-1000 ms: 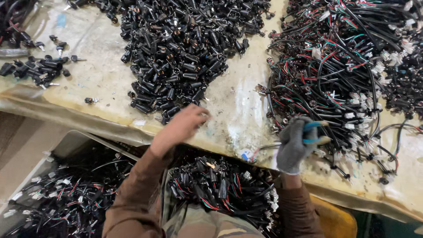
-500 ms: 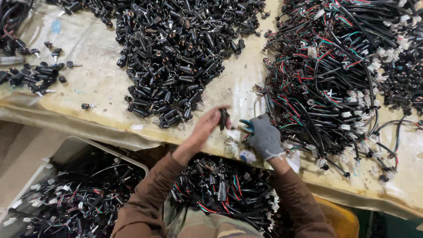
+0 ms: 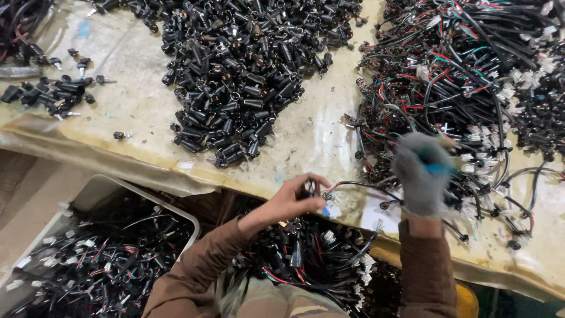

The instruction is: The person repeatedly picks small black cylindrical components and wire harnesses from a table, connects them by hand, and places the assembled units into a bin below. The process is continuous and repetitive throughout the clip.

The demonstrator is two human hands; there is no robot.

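Black plastic: small connector [image 3: 310,188], pinched between thumb and fingers of the left hand [image 3: 292,200], at the near edge of the table [image 3: 141,112].
Left hand: bare, brown sleeve, closed on the connector; it sits left of the right hand, the two well apart.
Lead: thin black wire [image 3: 359,184] with red and green cores at its end, running from the connector rightward toward the right hand.
Right hand: grey glove [image 3: 421,174], blurred, raised over the table edge; fist closed around a blue-handled tool [image 3: 438,168]; what kind of tool cannot be told.
Wire heap: tangle of black, red, green and white leads [image 3: 471,70], beyond and to the right of the right hand, touching it at the glove's far side.
Connector heap: large pile of black barrel parts [image 3: 247,70], beyond the left hand, apart from it.
Small pile: a few black parts [image 3: 53,94], far left of the left hand.
Bin: white tray [image 3: 97,191] of wired leads, left of and below the left hand.
Lap pile: wired connectors [image 3: 312,259] beneath both hands, between the sleeves.
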